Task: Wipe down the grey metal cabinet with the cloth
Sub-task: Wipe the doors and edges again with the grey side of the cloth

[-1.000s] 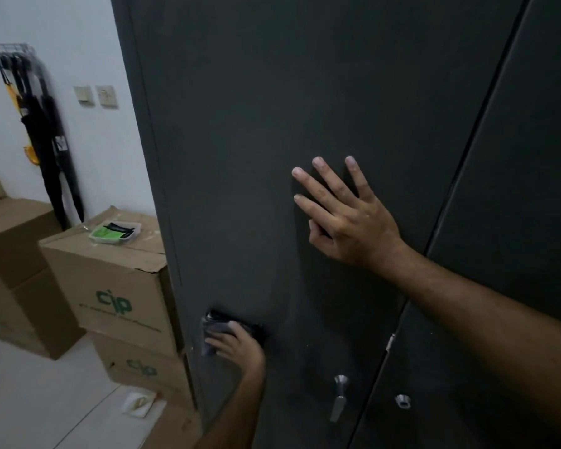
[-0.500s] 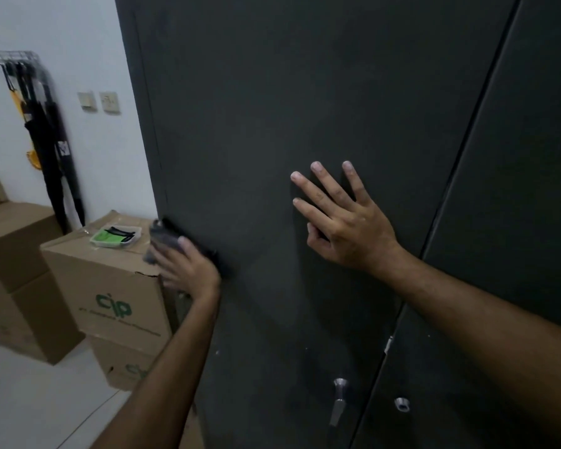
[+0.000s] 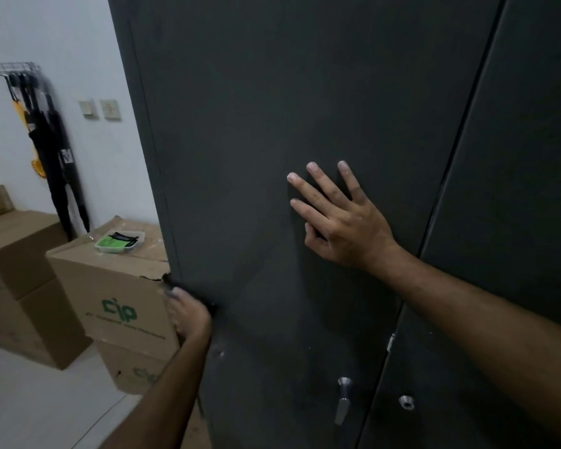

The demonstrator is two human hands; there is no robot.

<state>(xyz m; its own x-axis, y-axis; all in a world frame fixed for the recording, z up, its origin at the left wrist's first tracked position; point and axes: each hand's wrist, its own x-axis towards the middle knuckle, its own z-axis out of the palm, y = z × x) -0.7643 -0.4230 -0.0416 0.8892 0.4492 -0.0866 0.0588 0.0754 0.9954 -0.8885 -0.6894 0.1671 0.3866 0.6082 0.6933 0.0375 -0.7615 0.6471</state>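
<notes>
The grey metal cabinet [image 3: 272,108] fills most of the view, with its left door in front of me. My left hand [image 3: 190,314] holds a dark cloth [image 3: 168,285] against the door's left edge, low down. The hand hides most of the cloth and is blurred. My right hand [image 3: 340,218] lies flat on the middle of the same door with its fingers spread and holds nothing.
A metal handle [image 3: 343,400] and a round lock [image 3: 406,402] sit low on the doors. Stacked cardboard boxes [image 3: 110,286] stand tight against the cabinet's left side, one bearing a small tray [image 3: 120,242]. Black umbrellas [image 3: 52,157] hang on the white wall.
My left hand swept the cloth from low on the door up to its left edge, then slid down that edge. My right hand stayed flat in place.
</notes>
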